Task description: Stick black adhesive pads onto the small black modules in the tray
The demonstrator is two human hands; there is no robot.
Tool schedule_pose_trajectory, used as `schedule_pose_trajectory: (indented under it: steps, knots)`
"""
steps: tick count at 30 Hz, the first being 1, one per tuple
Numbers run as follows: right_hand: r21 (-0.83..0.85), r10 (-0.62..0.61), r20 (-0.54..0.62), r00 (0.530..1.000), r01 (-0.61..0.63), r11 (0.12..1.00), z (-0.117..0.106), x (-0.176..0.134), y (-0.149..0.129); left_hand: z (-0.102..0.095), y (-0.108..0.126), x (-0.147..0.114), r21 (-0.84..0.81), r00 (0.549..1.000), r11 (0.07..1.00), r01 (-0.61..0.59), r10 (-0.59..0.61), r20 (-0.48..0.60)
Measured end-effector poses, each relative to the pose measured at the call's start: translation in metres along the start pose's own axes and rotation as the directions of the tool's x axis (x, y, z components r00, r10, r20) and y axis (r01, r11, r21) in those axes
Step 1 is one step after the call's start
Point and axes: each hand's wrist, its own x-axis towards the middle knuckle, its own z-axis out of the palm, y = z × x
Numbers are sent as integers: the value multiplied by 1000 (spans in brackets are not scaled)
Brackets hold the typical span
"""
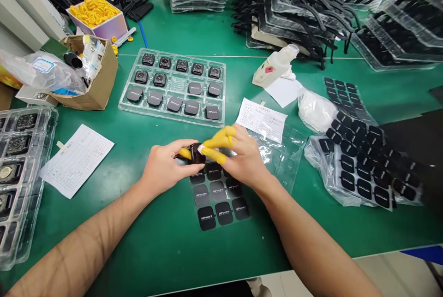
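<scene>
Green desk [138, 251] beneath everything, with a clear tray [178, 84] toward the back and a label sheet [218, 191] nearer. Just above the sheet's far end, the left hand [161, 163] pinches a dark watch [195, 154] between thumb and fingers; the right hand [238, 151] pinches a white wad [200, 149] against its face. Light, even pressure would likely serve best, with the watch steadied by its edges. Both forearms slant inward from the near side, left thumb nearest the body, right fingertips pointing left.
</scene>
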Motion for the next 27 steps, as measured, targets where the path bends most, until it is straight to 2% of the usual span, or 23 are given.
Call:
schedule_pose_trajectory:
  steps: [2,4,6,8,9,11,13,18,20,23,25,27]
  knots:
    - [-12,-67,48,997,67,998,0,-1,-2,-1,0,0,8,1000,1000,-6,6,9]
    - [-48,-76,27,997,78,996,0,0,-2,-1,0,0,8,1000,1000,-14,13,9]
    - [-173,15,-110,994,-34,984,-4,2,-2,-1,1,0,-13,1000,1000,-12,12,-1]
    - [-262,102,-228,968,-162,951,-11,2,-2,-1,2,-1,-24,999,999,-34,34,-12]
    - [-258,115,-209,971,-169,951,-15,1,-2,-1,3,-1,-17,998,998,-67,66,-14]
    - [-156,90,-39,995,-95,983,-21,-3,-3,-1,3,-2,28,986,986,-167,168,-19]
    - [-41,67,101,993,-63,997,-23,-6,-4,-1,3,-3,89,959,955,-282,284,-18]
    - [29,270,118,956,-275,961,-26,-6,-6,0,-1,-4,212,874,850,-482,483,49]
    - [4,285,163,944,-290,957,-31,-4,-7,1,-3,-5,239,856,823,-515,511,86]
    - [-60,247,198,948,-240,969,-34,-3,-12,3,-7,-7,292,849,799,-526,513,127]
    - [-19,253,209,945,-255,967,-32,-4,-16,3,-9,-9,334,841,774,-538,520,148]
    - [66,294,203,934,-312,948,-28,-5,-19,3,-11,-10,360,811,732,-579,564,156]
